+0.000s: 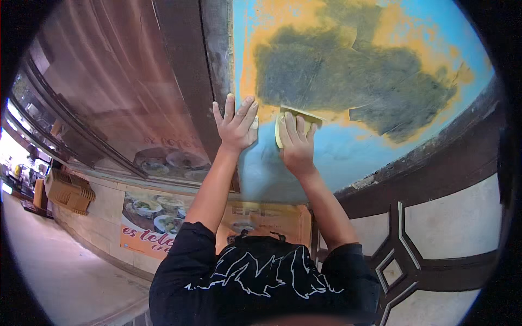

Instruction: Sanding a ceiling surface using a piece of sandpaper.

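1. One orange poster (157, 225) with food pictures hangs low on the wall at lower left of the frame.
2. The left hand (236, 125) lies open, fingers spread flat on the painted panel (348, 70), at centre.
3. The right hand (296, 141) presses one yellow sanding pad (300, 115) under its fingers, just right of centre.

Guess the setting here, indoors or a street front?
Likely an outdoor shopfront on a street. A food poster hangs on the low wall beside pavement, and the hands, left hand flat, right hand pressing a yellow pad, work a blue-painted panel in a dark frame.
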`<state>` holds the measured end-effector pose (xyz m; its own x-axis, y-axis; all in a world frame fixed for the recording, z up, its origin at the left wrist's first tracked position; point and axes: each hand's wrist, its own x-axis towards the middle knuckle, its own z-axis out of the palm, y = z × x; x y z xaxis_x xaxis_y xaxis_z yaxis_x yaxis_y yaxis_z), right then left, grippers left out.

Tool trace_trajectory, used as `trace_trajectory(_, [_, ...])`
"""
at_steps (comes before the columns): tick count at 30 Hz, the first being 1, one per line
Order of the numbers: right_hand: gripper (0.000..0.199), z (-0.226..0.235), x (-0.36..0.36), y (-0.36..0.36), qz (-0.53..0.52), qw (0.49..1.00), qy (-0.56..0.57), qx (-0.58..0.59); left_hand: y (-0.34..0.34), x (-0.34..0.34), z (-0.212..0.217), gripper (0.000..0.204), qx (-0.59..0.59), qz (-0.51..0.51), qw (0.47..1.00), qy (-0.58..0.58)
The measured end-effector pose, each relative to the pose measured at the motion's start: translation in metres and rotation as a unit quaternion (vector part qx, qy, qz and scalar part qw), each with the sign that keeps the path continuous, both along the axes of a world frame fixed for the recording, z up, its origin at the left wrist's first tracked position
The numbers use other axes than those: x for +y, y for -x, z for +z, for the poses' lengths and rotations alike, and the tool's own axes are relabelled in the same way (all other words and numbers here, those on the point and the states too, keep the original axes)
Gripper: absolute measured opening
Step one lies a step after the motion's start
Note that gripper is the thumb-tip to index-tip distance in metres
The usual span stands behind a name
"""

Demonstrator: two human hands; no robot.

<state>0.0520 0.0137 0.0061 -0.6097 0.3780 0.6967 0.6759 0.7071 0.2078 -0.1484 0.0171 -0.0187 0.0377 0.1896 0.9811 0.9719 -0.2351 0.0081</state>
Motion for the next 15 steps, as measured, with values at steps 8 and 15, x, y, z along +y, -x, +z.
trace_trajectory(8, [0.050, -0.013, -0.012, 0.020, 0.009, 0.999, 0.041, -0.013, 0.009, -0.005, 0.000, 0.037, -0.020, 0.011, 1.000, 0.008])
trace_trajectory(15, [0.051, -0.036, -0.021, 0.024, -0.026, 0.999, 0.043, 0.015, 0.006, -0.011, 0.006, 0.039, -0.020, 0.000, 1.000, 0.011])
